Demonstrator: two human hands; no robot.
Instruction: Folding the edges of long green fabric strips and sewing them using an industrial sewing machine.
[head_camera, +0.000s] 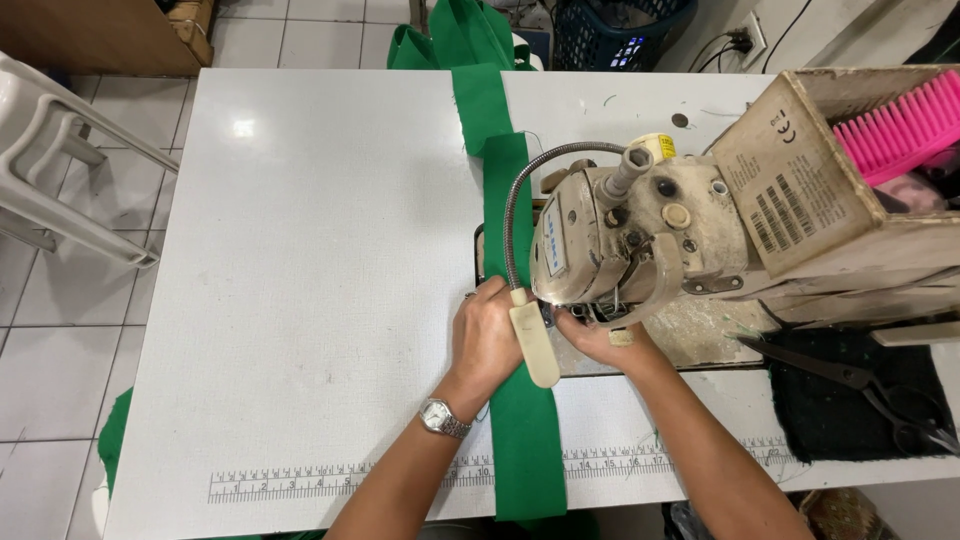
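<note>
The green fabric strip (520, 420) is pressed flat by the left hand (487, 335), fingers together; beneath the sewing machine (620, 235), the right hand's (597, 338) grip cannot be told.

Green fabric strip (520, 420), white table (300, 250), pink brush (900, 130).

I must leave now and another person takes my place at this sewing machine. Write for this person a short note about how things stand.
Left hand: flat on the green fabric strip, just left of the needle area, holding nothing.
Right hand: under the sewing machine head, fingers on the strip; its grip is hidden.
The strip runs from the table's near edge, under the machine head, to the far edge, where more green fabric hangs.
The gooseneck lamp hangs between the hands.
Scissors lie on the dark mat at right.
Sewn length: cannot tell.
</note>
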